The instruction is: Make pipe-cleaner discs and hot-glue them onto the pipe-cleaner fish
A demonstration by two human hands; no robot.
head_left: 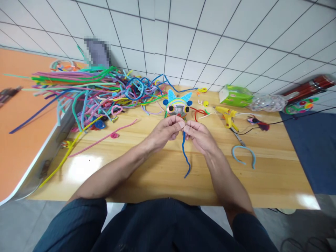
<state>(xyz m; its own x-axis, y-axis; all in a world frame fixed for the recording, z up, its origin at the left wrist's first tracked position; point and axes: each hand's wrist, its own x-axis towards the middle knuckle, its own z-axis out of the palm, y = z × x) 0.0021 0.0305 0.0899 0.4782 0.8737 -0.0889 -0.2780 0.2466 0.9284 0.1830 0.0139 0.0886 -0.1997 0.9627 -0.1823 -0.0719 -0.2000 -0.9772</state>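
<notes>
A blue pipe cleaner (186, 154) is pinched between my two hands, and its loose end hangs down toward me in a slight wave. My left hand (169, 128) closes thumb and finger on its upper end. From the other side my right hand (198, 135) grips it the same way, the fingertips nearly meeting. Just behind the hands stands a colourful pipe-cleaner figure (179, 109) with light-blue horns, dark-blue ears and round black-centred eyes. Its lower part is hidden by my hands.
Many loose pipe cleaners (105, 87) are heaped at the back left. Pink (102, 140) and yellow (68, 150) stems lie nearer. On the right are a yellow glue gun (226, 116) with a black cord, scissors (237, 136), a light-blue curved stem (243, 147) and a green packet (235, 95).
</notes>
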